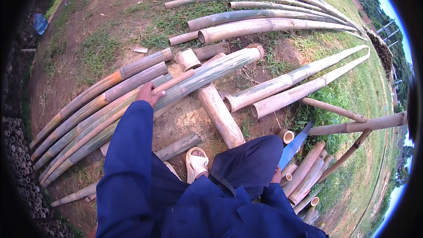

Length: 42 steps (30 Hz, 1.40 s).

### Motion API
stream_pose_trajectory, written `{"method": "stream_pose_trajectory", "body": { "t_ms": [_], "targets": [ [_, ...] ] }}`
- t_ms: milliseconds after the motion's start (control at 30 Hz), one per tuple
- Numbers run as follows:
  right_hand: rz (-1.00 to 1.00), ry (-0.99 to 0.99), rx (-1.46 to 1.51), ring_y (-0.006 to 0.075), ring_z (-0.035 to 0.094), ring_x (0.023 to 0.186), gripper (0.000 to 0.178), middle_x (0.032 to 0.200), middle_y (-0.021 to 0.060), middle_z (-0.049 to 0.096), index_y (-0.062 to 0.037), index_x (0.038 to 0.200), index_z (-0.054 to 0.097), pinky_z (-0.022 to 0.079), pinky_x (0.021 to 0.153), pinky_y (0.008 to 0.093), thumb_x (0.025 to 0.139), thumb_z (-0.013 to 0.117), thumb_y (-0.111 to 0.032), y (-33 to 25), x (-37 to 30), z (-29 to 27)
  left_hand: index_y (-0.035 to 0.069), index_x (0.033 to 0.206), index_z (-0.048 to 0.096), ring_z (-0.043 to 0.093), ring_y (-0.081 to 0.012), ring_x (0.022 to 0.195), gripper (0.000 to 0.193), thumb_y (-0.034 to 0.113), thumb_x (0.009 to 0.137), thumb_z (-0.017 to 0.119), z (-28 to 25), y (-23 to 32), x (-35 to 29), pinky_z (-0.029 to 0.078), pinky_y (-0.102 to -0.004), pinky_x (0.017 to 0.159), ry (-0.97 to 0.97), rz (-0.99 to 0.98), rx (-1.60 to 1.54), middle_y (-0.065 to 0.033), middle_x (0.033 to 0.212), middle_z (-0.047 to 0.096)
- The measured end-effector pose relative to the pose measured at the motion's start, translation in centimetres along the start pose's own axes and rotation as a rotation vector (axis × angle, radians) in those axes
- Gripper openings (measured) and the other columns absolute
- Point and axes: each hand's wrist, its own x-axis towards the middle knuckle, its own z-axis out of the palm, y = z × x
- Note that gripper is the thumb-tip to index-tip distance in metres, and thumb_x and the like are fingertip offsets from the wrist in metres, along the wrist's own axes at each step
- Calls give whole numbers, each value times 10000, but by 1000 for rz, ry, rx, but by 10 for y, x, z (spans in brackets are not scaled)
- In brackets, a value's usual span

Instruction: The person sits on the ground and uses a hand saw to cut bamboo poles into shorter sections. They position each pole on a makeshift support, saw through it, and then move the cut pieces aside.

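Note:
My left hand (149, 94) is closed around a thin bamboo pole (178, 79), with the thumb along its near side. This pole lies lengthwise against a thick green bamboo pole (211, 71), whose cut end points to the far right. Beneath the thick pole, a short bamboo log (220, 117) runs crosswise on the ground. Low beside my right knee, my right hand (276, 176) is mostly hidden by my leg and sleeve. Its fingers grip the base of a handsaw with a broad blue blade (293, 143), which points up and away from me.
More bamboo poles (110, 77) lie to the left. Long poles (273, 24) stretch across the far grass, and two (286, 90) lie at right. Short cut pieces (308, 172) are piled by my right side, near a raised bamboo frame (352, 127). Stacked bamboo (20, 163) lines the left edge.

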Motion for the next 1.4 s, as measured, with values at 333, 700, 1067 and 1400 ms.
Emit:
{"method": "stream_pose_trajectory", "body": {
  "t_ms": [333,700,1067,1400],
  "targets": [
    [-366,99,-1155,331,698,851,307,880,113,696,-44,1123,659,556,795,437,938,665,-289,-67,-68,85,38,1366,608,646,-374,1241,1155,715,489,934,-40,24,-14,497,-455,1089,-230,-139,314,-218,1315,673],
    [-351,545,-590,363,682,797,311,849,159,684,-13,1117,651,523,756,471,889,732,-207,-145,-106,62,53,1301,606,706,-395,1122,1033,675,541,928,-23,19,-9,538,-471,1024,-212,-75,436,-231,1165,735],
    [-506,242,104,112,513,551,196,725,58,577,49,1187,582,456,537,272,1025,601,-60,-264,-232,119,58,1286,640,688,-388,1159,960,594,550,942,-25,28,-13,541,-477,1020,-224,-123,429,-222,1196,726],
    [-739,-379,-57,129,591,660,277,764,60,614,69,1166,588,536,688,303,929,683,-36,-282,-263,156,70,1305,647,696,-394,1122,987,626,538,928,-22,14,-9,545,-480,997,-168,-96,418,-226,1152,732]
  ]
}}
